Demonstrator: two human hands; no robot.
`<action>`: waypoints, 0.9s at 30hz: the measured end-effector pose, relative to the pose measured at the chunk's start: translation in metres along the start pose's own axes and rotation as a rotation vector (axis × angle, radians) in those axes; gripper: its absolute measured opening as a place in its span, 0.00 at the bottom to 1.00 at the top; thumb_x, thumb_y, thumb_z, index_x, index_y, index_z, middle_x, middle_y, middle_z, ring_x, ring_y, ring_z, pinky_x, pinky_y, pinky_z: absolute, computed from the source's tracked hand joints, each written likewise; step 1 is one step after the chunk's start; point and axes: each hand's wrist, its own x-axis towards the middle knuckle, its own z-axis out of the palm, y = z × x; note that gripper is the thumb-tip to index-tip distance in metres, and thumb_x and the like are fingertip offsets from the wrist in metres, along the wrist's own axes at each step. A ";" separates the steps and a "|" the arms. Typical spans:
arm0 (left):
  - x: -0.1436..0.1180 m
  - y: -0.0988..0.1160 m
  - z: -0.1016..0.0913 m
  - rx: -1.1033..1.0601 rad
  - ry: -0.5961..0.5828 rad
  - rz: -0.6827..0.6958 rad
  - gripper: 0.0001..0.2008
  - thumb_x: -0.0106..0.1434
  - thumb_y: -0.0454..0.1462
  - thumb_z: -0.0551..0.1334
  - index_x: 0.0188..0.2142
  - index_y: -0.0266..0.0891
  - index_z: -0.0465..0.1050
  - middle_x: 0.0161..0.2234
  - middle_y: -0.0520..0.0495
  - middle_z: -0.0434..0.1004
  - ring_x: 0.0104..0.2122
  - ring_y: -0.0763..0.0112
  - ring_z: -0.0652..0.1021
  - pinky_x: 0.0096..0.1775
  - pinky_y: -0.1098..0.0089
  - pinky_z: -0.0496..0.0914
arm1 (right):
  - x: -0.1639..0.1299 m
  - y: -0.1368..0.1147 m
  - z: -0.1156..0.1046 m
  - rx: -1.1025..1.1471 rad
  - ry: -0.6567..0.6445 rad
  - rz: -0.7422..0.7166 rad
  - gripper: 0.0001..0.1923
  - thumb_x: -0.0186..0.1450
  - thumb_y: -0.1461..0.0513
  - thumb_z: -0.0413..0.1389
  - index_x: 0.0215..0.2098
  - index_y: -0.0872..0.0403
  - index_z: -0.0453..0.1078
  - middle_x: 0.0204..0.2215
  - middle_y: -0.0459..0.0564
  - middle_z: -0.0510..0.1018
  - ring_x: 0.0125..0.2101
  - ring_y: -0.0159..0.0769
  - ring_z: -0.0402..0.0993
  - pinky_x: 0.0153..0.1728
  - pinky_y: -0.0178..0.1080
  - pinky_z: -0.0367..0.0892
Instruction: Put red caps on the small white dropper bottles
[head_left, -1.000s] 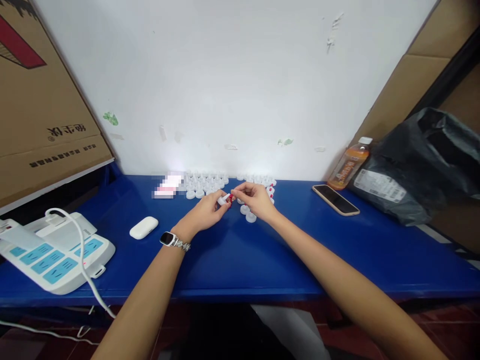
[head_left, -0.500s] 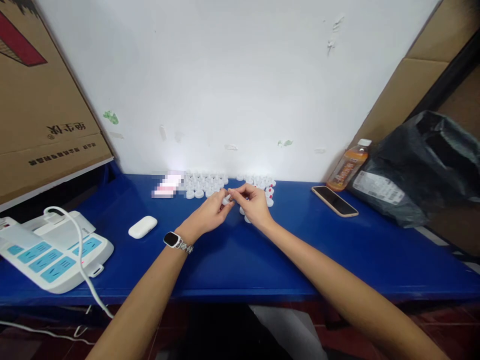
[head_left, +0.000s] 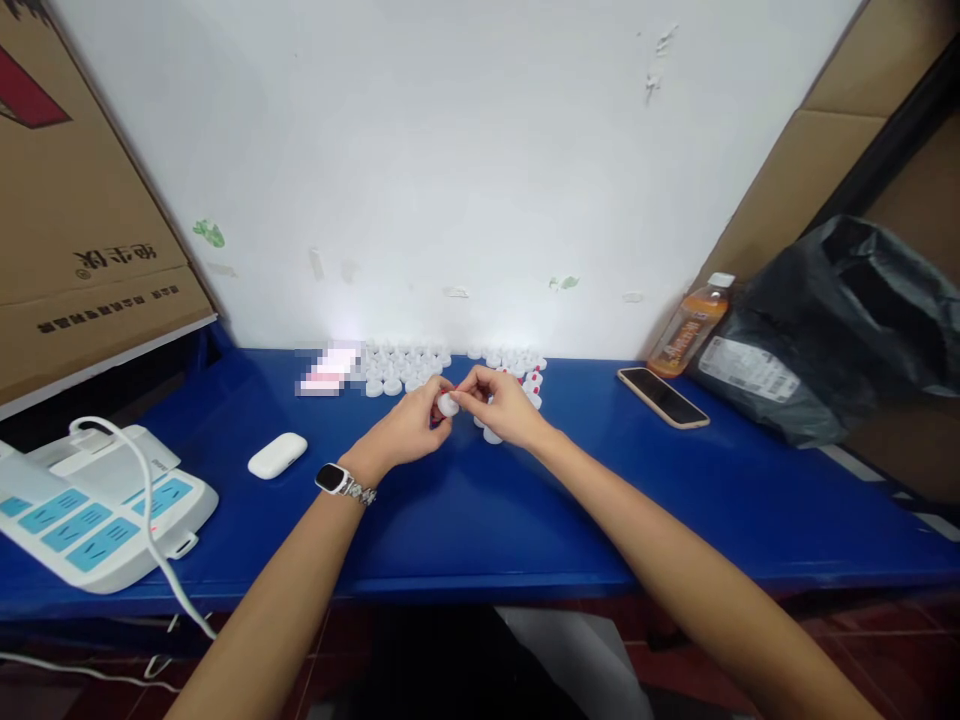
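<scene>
My left hand (head_left: 409,432) holds a small white round cap (head_left: 448,405) with a red bit at its edge, just above the blue table (head_left: 465,500). My right hand (head_left: 504,405) meets it from the right, its fingertips pinching at the same cap. Behind the hands, against the wall, several small white caps (head_left: 405,368) stand in rows; those to the right (head_left: 532,378) carry red parts. One loose white cap (head_left: 491,436) lies under my right hand. A watch sits on my left wrist.
A white earbud case (head_left: 277,455) lies left of the hands. A white power strip with a cable (head_left: 90,510) sits at the far left. A phone (head_left: 663,397), an orange drink bottle (head_left: 688,330) and a black bag (head_left: 832,330) are at right. Cardboard boxes flank both sides.
Both hands have drawn together and shifted slightly left. The cap in my left hand has turned so its round white face shows.
</scene>
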 end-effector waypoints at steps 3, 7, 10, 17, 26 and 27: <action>-0.002 -0.009 -0.008 0.013 0.031 -0.050 0.20 0.56 0.32 0.57 0.49 0.42 0.62 0.25 0.58 0.62 0.24 0.72 0.67 0.31 0.70 0.61 | -0.001 0.002 -0.008 -0.199 -0.192 -0.019 0.07 0.64 0.59 0.59 0.29 0.54 0.72 0.23 0.43 0.75 0.24 0.30 0.66 0.29 0.35 0.59; -0.001 -0.017 -0.011 0.037 0.062 -0.109 0.18 0.56 0.31 0.55 0.47 0.42 0.63 0.23 0.59 0.58 0.23 0.72 0.65 0.30 0.69 0.60 | -0.002 0.000 -0.015 -0.593 -0.314 -0.093 0.07 0.63 0.65 0.59 0.27 0.53 0.74 0.25 0.46 0.77 0.33 0.36 0.70 0.41 0.40 0.57; 0.000 -0.015 -0.007 0.069 0.044 -0.113 0.15 0.56 0.33 0.56 0.45 0.42 0.65 0.23 0.58 0.60 0.24 0.72 0.66 0.31 0.69 0.60 | 0.001 0.000 -0.021 -0.734 -0.237 -0.086 0.05 0.64 0.62 0.60 0.30 0.53 0.76 0.28 0.48 0.78 0.38 0.40 0.70 0.46 0.43 0.54; 0.002 -0.004 0.000 0.085 0.003 -0.065 0.13 0.57 0.32 0.56 0.42 0.42 0.66 0.23 0.57 0.61 0.24 0.72 0.66 0.30 0.68 0.60 | 0.047 0.033 -0.050 -0.791 0.062 0.147 0.14 0.69 0.56 0.51 0.45 0.54 0.75 0.30 0.51 0.80 0.37 0.41 0.73 0.46 0.43 0.57; 0.004 -0.008 0.003 0.104 -0.015 -0.061 0.09 0.59 0.32 0.55 0.40 0.42 0.67 0.24 0.56 0.62 0.26 0.70 0.68 0.31 0.68 0.62 | 0.096 0.069 -0.051 -0.939 -0.017 0.346 0.10 0.63 0.67 0.53 0.35 0.56 0.77 0.36 0.56 0.83 0.43 0.43 0.75 0.53 0.48 0.51; 0.004 -0.008 0.003 0.108 -0.009 -0.059 0.09 0.59 0.32 0.56 0.40 0.42 0.67 0.24 0.55 0.63 0.27 0.69 0.69 0.32 0.67 0.63 | 0.094 0.065 -0.049 -0.924 -0.006 0.333 0.10 0.63 0.67 0.52 0.34 0.56 0.77 0.36 0.55 0.83 0.42 0.43 0.75 0.53 0.48 0.51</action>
